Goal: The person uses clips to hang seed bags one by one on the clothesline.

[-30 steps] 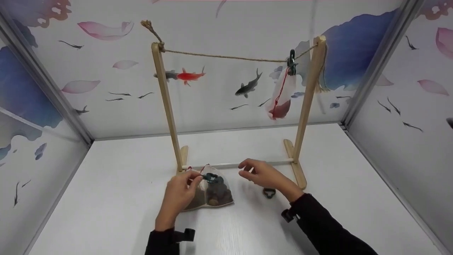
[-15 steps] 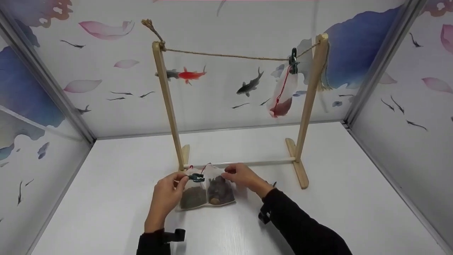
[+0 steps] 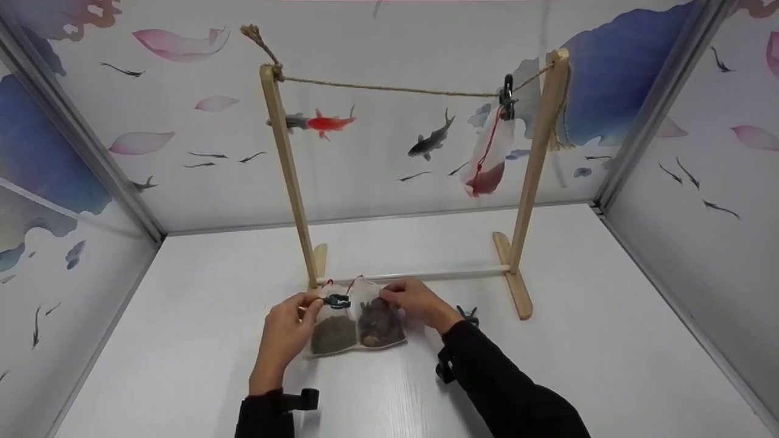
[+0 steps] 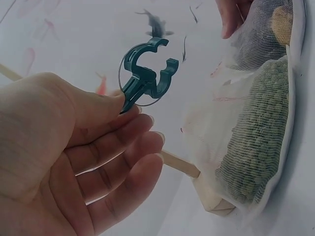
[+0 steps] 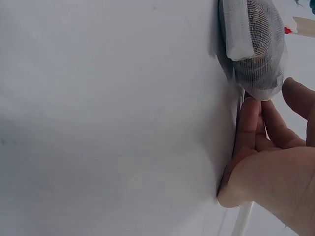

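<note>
Your left hand [image 3: 286, 331] pinched a small dark green plastic clip [image 3: 336, 301] by its tail end between thumb and forefinger; the left wrist view showed the clip [image 4: 146, 78] with its curved jaws pointing away from the palm, the other fingers loosely curled beneath. The clip sat just above the top edge of the two white mesh pouches [image 3: 356, 328], which lay side by side on the white tabletop [image 3: 182, 340], touching each other. The left pouch held fine greenish-brown grains [image 4: 256, 152]; the right one held darker, chunkier brown pieces [image 3: 378, 322].

Your right hand [image 3: 414, 304] rested at the upper right corner of the right pouch, fingertips [image 5: 253, 115] pressed down against the tabletop right at the edge of the mesh [image 5: 256, 44]. Whether they actually pinched the fabric could not be told; the fingers lay close together, fairly straight.

The pouches lay between your two hands, directly in front of the wooden drying rack's lower white crossbar [image 3: 414, 277]. Red drawstrings [image 3: 341, 284] trailed from the pouch tops toward that bar.

Another dark clip [image 3: 468, 314] lay on the tabletop just beside your right wrist. On the jute cord [image 3: 389, 89] strung between the rack's two upright wooden posts [image 3: 289, 176], a third mesh pouch with reddish contents [image 3: 487, 164] hung from a green clip [image 3: 505, 100] near the right post.
</note>
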`<act>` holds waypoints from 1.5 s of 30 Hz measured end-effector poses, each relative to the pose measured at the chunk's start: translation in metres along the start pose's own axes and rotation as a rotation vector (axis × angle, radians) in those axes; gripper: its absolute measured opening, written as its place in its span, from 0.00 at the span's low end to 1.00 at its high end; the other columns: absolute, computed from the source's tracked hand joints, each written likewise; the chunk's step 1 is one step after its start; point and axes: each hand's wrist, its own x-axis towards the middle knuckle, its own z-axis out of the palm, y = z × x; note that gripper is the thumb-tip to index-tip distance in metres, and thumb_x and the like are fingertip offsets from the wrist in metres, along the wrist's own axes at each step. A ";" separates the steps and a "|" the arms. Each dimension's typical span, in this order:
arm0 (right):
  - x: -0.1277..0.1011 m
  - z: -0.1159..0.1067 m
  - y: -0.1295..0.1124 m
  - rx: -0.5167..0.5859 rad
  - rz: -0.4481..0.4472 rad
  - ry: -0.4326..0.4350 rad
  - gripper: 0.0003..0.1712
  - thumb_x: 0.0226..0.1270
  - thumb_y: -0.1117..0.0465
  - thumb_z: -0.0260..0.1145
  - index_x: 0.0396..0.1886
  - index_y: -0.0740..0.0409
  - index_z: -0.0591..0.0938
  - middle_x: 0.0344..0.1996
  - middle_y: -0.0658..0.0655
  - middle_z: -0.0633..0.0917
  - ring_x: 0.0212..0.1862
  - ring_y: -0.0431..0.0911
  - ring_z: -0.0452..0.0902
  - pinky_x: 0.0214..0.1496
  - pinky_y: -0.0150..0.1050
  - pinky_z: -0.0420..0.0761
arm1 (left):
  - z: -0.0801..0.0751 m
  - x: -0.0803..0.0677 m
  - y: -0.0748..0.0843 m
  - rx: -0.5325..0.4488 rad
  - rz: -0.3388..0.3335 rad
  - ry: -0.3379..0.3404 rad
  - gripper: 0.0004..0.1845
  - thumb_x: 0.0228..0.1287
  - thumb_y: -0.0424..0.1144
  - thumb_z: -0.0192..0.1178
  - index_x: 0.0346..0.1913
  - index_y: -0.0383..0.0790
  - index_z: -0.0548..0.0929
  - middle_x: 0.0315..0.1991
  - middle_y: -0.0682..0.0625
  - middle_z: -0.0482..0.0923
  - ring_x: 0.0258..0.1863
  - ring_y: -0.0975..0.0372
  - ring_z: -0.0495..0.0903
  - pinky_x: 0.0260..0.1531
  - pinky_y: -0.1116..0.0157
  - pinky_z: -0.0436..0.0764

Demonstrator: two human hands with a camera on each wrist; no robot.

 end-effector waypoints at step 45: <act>-0.006 -0.003 0.013 0.177 -0.048 0.024 0.08 0.81 0.60 0.57 0.44 0.62 0.75 0.37 0.52 0.74 0.40 0.45 0.69 0.40 0.37 0.69 | 0.005 0.001 0.004 -0.026 -0.003 0.018 0.08 0.73 0.39 0.62 0.48 0.39 0.87 0.38 0.51 0.85 0.29 0.64 0.80 0.29 0.64 0.79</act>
